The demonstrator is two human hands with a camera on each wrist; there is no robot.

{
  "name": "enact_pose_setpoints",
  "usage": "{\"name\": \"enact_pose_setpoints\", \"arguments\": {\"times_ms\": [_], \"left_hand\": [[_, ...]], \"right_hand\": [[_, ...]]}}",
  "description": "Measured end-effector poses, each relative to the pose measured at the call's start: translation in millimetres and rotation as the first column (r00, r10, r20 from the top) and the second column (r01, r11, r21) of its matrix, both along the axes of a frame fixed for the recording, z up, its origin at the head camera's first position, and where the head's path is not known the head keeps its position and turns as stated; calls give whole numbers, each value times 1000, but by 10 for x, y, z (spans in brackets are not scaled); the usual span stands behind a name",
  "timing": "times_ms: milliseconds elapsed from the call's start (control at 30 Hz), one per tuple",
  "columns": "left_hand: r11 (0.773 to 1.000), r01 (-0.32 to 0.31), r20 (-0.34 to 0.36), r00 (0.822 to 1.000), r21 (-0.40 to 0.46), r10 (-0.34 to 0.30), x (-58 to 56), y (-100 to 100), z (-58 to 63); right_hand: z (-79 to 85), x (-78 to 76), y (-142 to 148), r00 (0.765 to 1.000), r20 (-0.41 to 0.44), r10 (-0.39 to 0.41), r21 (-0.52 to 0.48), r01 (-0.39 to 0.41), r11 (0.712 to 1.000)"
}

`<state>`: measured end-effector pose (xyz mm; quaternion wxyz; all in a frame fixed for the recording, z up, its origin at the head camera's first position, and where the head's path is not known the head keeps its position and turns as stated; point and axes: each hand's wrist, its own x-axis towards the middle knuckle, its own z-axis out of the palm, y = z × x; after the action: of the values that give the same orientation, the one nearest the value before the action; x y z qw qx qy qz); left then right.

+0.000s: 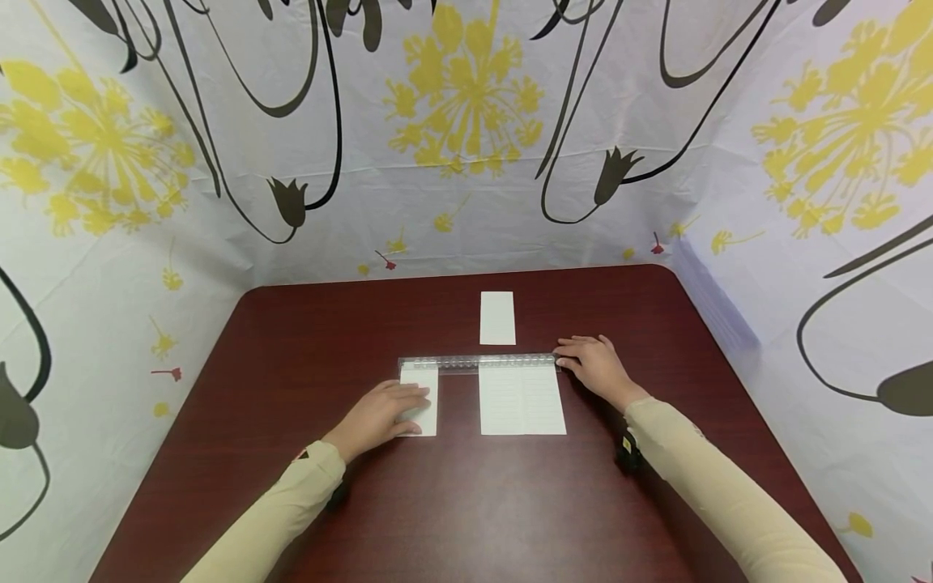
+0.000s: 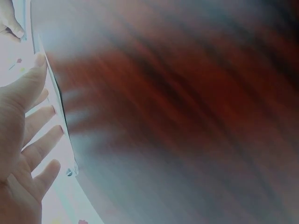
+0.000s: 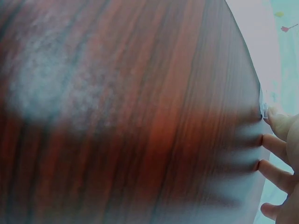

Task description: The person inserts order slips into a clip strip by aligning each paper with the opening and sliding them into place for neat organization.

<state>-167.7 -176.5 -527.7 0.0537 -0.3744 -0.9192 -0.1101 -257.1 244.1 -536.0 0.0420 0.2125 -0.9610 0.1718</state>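
Note:
A clear plastic ruler (image 1: 457,364) lies crosswise on the table, over the top edges of a narrow white paper piece (image 1: 430,413) and a wider, faintly lined white sheet (image 1: 521,405). My left hand (image 1: 379,414) rests on the narrow piece, its fingers extended across the paper below the ruler's left end. At the ruler's right end is my right hand (image 1: 598,368), with the thumb touching that end and the other fingers spread on the tabletop. In the right wrist view the ruler's tip (image 3: 264,109) meets the thumb.
Beyond the ruler lies another small white paper rectangle (image 1: 498,318). The dark red-brown table (image 1: 342,324) has rounded far corners. White cloth (image 1: 466,219) printed with yellow and grey flowers hangs around its back and sides.

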Motion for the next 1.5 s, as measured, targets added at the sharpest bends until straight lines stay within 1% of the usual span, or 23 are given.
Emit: {"name": "enact_pose_setpoints", "arguments": {"times_ms": [100, 233, 567, 700, 933, 1233, 1367, 1500], "left_hand": [[1000, 10, -12, 1000, 6, -10, -6, 9, -7], [1000, 9, -12, 1000, -4, -9, -13, 22, -16], [1000, -7, 8, 1000, -29, 8, -15, 47, -7], [1000, -10, 15, 1000, -26, 10, -15, 53, -11], [1000, 5, -7, 1000, -16, -5, -22, 71, -30], [1000, 12, 13, 1000, 0, -12, -29, 115, -8], [1000, 14, 7, 1000, -9, -14, -27, 136, -11], [1000, 5, 17, 1000, -20, -5, -26, 141, -10]], "right_hand": [[-4, 0, 1, 1000, -3, 0, -3, 0, 1000], [-17, 2, 4, 1000, -7, -2, -11, 2, 1000], [-20, 1, 11, 1000, 21, -6, -6, 6, 1000], [-19, 2, 11, 1000, 19, -3, -2, 3, 1000], [-16, 1, 9, 1000, 17, -3, -4, 3, 1000], [-1, 13, 7, 1000, 18, 1, 4, -1, 1000], [-8, 11, 7, 1000, 18, 2, 4, -2, 1000], [-13, 8, 8, 1000, 15, 4, 3, -4, 1000]]}}
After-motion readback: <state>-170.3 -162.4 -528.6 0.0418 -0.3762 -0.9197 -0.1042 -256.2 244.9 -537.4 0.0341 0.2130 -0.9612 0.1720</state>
